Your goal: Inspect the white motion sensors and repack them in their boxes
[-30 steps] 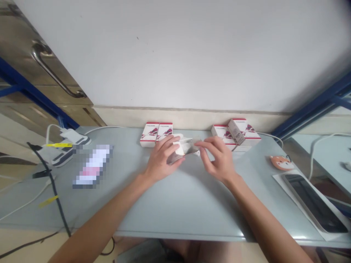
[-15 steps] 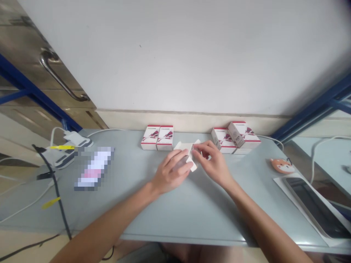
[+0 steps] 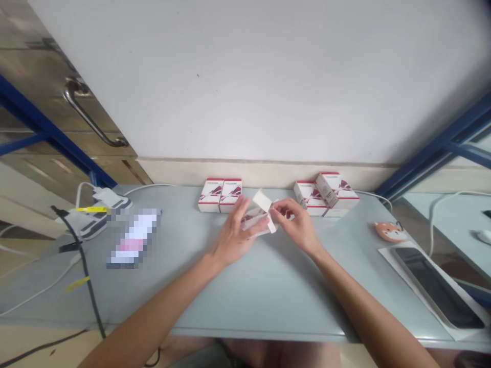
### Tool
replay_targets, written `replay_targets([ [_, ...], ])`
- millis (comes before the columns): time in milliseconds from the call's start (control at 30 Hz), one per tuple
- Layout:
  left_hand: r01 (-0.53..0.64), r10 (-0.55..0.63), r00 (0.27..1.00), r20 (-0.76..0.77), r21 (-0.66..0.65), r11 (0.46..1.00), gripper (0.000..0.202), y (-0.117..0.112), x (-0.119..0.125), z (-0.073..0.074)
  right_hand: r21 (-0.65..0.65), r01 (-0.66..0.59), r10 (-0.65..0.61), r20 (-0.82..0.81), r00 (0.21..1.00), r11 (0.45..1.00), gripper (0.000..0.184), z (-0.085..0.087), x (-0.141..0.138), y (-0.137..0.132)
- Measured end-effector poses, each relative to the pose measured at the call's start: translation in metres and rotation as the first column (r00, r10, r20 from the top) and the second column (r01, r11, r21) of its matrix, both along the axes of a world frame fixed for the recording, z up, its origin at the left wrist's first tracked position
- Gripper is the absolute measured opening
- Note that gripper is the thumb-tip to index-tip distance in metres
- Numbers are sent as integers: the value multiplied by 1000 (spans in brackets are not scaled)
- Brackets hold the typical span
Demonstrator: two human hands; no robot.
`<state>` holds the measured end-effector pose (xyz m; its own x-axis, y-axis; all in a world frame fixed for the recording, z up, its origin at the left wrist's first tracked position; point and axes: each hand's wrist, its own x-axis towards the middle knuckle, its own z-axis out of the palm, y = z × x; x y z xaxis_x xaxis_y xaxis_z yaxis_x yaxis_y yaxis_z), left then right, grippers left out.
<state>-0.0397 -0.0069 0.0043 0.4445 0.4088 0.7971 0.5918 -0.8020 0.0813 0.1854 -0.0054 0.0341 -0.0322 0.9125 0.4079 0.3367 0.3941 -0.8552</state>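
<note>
The white card [image 3: 262, 200] now stands up from the clear plastic sleeve [image 3: 255, 225] above the desk [image 3: 268, 296], the right hand [image 3: 297, 225] pinching it while the left hand [image 3: 233, 235] spreads open against the sleeve

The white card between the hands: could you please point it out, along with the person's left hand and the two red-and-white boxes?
White card [image 3: 262, 201]: head view, on its raised end.
Left hand [image 3: 233, 234]: head view, on the back of the hand.
Two red-and-white boxes [image 3: 210, 195]: head view, on the left box's front.
</note>
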Motion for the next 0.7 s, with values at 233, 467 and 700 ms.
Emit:
replay_targets([
  [233,-10,4,999,-44,-135,991,78,3,-1,2,29,29,-28,-12,1000,999,24,5,9,5],
  [467,-105,105,995,3,19,994,81,-3,2,23,42,155,-112,-512,852,987,25,32,42,12],
  [700,-101,57,973,-222,-192,976,72,45,32,86,-60,544,-405,-736,542,837,26,30,78,31],
])
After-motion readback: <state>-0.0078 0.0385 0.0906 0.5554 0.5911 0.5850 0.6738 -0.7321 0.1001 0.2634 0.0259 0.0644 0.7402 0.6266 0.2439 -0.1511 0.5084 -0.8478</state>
